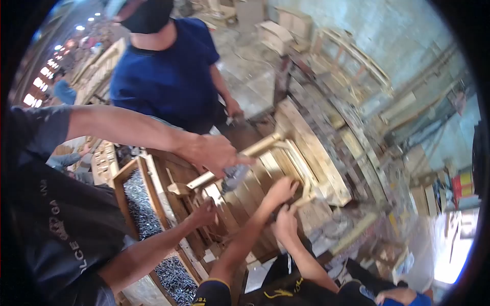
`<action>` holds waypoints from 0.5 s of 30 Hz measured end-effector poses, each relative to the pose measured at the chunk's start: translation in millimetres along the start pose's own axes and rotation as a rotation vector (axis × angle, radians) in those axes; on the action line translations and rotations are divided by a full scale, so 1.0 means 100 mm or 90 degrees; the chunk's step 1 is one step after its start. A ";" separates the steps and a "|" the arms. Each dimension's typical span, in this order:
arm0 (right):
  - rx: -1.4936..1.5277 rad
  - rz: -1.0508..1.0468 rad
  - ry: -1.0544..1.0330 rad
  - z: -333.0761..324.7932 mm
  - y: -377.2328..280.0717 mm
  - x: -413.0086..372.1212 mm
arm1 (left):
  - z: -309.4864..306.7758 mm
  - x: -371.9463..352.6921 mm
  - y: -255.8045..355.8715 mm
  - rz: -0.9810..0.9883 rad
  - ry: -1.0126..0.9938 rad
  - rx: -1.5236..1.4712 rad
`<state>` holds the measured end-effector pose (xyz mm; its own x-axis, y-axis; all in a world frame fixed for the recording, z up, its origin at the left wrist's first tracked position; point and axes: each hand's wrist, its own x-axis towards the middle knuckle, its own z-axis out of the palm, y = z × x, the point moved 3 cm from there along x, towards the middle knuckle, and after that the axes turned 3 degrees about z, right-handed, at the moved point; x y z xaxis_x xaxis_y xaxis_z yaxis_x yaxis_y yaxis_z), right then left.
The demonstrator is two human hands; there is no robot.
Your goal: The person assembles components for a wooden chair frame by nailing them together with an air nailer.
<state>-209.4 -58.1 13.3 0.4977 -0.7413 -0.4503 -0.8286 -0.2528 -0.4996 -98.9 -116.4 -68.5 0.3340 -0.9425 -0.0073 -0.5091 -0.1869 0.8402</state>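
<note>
My left hand [281, 192] has its fingers curled at the near end of a pale wooden frame [301, 160]. Just below it, my right hand [286, 225] is closed at the frame's near corner; the exact grip of both is partly hidden. The frame lies on a slatted wooden surface [247, 204]. From the left, a co-worker's hand [214, 153] holds a grey power tool [235, 177] over the frame's left side. That person's other hand [205, 213] is low beside the slats.
A long wooden box [145, 206] full of small metal fasteners stands at left. Another person in a blue shirt [163, 76] stands across the work. Wooden boards [326, 168] lie on the right. Cardboard boxes [275, 35] and another wooden frame [352, 56] are near the far wall.
</note>
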 end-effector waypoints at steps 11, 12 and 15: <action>-0.069 -0.014 -0.016 0.04 -0.04 -0.03 | -0.24 -0.84 -0.43 -0.106 0.324 -0.291; -0.065 -0.024 -0.001 0.05 -0.03 -0.02 | -0.19 -0.80 -0.49 -0.111 0.338 -0.245; -0.091 -0.048 0.007 0.00 0.02 0.02 | -0.33 -0.76 -0.82 -0.128 0.409 -0.181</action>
<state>-209.8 -59.6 11.6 0.5572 -0.7239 -0.4067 -0.8177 -0.3931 -0.4206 -56.7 -20.1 -119.1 0.8435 -0.5326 0.0699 -0.1926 -0.1782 0.9650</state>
